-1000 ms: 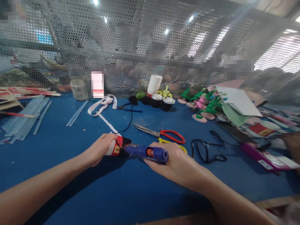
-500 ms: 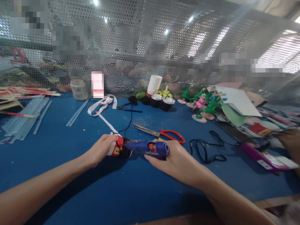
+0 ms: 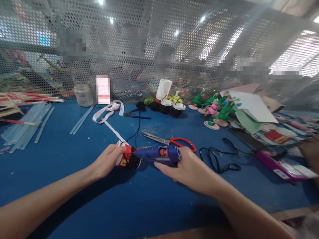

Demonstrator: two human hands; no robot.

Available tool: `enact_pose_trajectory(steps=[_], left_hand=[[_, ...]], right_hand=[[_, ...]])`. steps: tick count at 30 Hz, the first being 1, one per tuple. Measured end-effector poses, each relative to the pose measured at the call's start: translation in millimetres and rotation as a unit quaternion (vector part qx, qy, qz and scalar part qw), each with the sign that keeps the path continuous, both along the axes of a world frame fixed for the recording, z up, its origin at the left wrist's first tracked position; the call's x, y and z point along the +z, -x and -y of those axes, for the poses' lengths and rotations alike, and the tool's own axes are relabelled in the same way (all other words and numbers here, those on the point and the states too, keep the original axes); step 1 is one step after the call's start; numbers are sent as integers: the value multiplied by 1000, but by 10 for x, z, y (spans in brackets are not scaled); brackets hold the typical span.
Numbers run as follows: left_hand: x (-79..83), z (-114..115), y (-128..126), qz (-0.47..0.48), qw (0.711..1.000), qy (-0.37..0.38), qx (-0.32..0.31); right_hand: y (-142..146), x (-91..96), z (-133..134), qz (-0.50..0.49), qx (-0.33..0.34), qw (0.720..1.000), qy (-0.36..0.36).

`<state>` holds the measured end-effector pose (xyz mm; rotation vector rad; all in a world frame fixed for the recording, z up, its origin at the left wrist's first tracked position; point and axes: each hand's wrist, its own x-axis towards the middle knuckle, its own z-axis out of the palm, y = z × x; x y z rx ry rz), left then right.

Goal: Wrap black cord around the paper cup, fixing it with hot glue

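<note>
My left hand point(image 3: 109, 159) is closed around a small paper cup point(image 3: 127, 152) with red, white and black on it, tipped on its side. Black cord and a strip of white ribbon point(image 3: 113, 130) run back from the cup over the table. In my right hand point(image 3: 186, 169) is a blue glue gun point(image 3: 156, 154), its nozzle pointing left at the cup's side. Whether the nozzle touches the cup I cannot tell. Just behind the glue gun lie red-handled scissors point(image 3: 171, 141), blades towards the left.
Pliers point(image 3: 138, 116), two small black buckets point(image 3: 178, 109) and a stack of white cups point(image 3: 164, 89) stand or lie further back. Glue sticks point(image 3: 25, 126) spread at left. A purple power strip point(image 3: 276, 167), black cable point(image 3: 216, 159) and green-pink craft pieces point(image 3: 219, 114) are at right.
My left hand and the cup have shifted very slightly to the right, with the cup turned a little. The glue gun has tilted slightly and stays at the cup.
</note>
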<state>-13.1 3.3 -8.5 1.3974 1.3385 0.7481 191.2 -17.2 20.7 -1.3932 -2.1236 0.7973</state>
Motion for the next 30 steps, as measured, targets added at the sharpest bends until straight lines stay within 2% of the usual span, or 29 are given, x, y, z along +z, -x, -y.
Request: enact_pose_trajectory(steps=[6, 15, 19, 27, 30], left_hand=[[2, 21, 14, -22, 999, -20, 25], [21, 30, -3, -29, 999, -20, -39], [25, 46, -3, -34, 998, -19, -53], [43, 60, -3, -78, 994, -55, -60], [40, 56, -6, -61, 995, -51, -58]], right_hand=[[-4, 37, 1, -2, 5, 999, 36], [-12, 55, -27, -26, -35, 994, 104], [-26, 54, -16, -24, -14, 994, 109], [-27, 28, -60, -25, -39, 993, 109], [-35, 35, -41, -28, -32, 992, 119]])
